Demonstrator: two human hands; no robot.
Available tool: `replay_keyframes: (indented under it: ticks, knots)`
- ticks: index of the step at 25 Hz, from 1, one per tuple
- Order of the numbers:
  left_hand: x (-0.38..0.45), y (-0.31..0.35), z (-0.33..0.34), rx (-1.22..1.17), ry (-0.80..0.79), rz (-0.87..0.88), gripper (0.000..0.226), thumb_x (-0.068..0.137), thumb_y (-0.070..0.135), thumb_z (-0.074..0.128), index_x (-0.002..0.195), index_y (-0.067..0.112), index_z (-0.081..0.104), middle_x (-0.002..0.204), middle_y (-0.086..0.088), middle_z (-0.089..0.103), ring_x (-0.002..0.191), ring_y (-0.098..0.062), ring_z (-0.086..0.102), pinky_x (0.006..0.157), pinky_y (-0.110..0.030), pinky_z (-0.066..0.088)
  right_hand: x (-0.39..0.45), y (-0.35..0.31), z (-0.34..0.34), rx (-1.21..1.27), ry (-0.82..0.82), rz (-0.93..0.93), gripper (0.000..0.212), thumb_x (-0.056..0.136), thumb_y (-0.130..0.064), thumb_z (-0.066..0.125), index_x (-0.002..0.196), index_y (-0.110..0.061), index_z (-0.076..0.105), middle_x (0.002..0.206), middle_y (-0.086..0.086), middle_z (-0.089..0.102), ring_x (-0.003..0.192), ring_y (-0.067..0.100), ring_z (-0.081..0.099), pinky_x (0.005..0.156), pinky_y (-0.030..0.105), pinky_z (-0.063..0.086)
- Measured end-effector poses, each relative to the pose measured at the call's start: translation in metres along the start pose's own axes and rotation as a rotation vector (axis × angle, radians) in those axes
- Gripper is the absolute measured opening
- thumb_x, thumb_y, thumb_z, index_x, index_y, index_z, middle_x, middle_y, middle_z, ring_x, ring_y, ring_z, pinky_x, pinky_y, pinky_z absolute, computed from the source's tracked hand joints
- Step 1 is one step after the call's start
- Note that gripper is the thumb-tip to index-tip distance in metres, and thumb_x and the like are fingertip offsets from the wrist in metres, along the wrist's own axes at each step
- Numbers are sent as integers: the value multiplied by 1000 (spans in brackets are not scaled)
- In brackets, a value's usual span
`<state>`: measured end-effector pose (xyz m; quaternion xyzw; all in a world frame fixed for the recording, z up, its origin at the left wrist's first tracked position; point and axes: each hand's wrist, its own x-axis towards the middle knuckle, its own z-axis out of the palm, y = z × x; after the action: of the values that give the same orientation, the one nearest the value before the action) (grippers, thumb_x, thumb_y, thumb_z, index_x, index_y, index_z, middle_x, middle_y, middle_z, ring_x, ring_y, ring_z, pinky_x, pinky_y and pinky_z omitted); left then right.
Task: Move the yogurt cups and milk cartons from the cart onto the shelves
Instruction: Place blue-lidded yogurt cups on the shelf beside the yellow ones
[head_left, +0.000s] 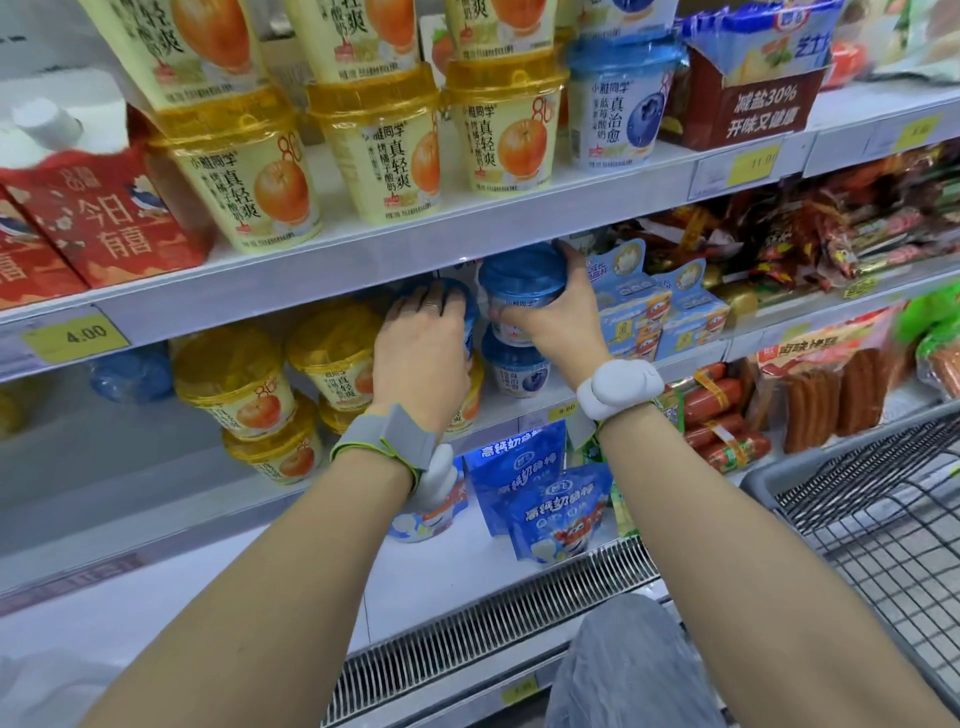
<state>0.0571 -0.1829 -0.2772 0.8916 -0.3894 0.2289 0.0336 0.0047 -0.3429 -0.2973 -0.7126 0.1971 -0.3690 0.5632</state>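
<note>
Both hands are in at the middle shelf (332, 280) of the cooler. The right hand (563, 312) has its grip wrapped round a blue-lidded yogurt cup (522, 291), thumb on the near side, fingers curled over the far rim, and that cup sits on top of a second blue cup (514, 366) standing on the shelf. Just to the left, the left hand (423, 343) lies palm-down over another blue-lidded cup (465, 306), fingers spread across its lid; whether that grip is actually closed on it I cannot tell. Orange yogurt cups (234, 379) stand stacked to the left of the hands, and more line the upper shelf (571, 192). Blue pouches (556, 509) lean on the bottom shelf. The wire cart (872, 514) shows at lower right.
</note>
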Motion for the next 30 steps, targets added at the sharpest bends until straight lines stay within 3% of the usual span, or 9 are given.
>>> replay_keyframes:
  ticks: [2,5,9,16,23,30]
  knots:
    - [1,-2,2,-1,9,-5,59,80,24,77,133,8,57,130,-14,63,118,-34,59,102,-42,47,7,6,6,-38,-4,-7,90,63,-8,92,137,-14,41,121,-6,55,114,13,57,86,6,47]
    - [1,-3,4,-11,16,-4,62,79,24,77,135,7,56,134,-15,62,121,-34,58,106,-42,44,8,13,5,-75,-25,-4,88,63,-12,94,134,-17,42,124,-3,56,115,13,57,95,21,50]
    - [0,-2,5,-12,28,-23,61,78,23,77,134,8,58,132,-14,63,121,-33,59,107,-42,45,5,20,6,-106,-47,6,82,64,-17,94,128,-22,42,126,0,58,116,15,58,95,24,50]
    - [-1,1,5,-11,38,-44,63,80,24,76,138,9,55,138,-14,61,127,-32,56,111,-42,42,4,26,4,-175,-46,18,98,61,-27,93,141,-19,38,134,3,57,123,21,57,104,39,51]
    - [-2,3,4,-12,20,-63,62,84,27,73,141,12,52,143,-12,58,131,-31,53,114,-40,39,-1,31,11,-175,20,18,106,57,-37,90,145,-23,34,139,3,55,128,23,55,105,45,50]
    - [-1,2,5,-13,21,-70,64,83,27,74,141,10,52,142,-12,58,130,-31,53,113,-41,39,-7,38,14,-131,21,6,109,65,-22,90,153,-23,25,144,3,51,132,20,51,110,41,46]
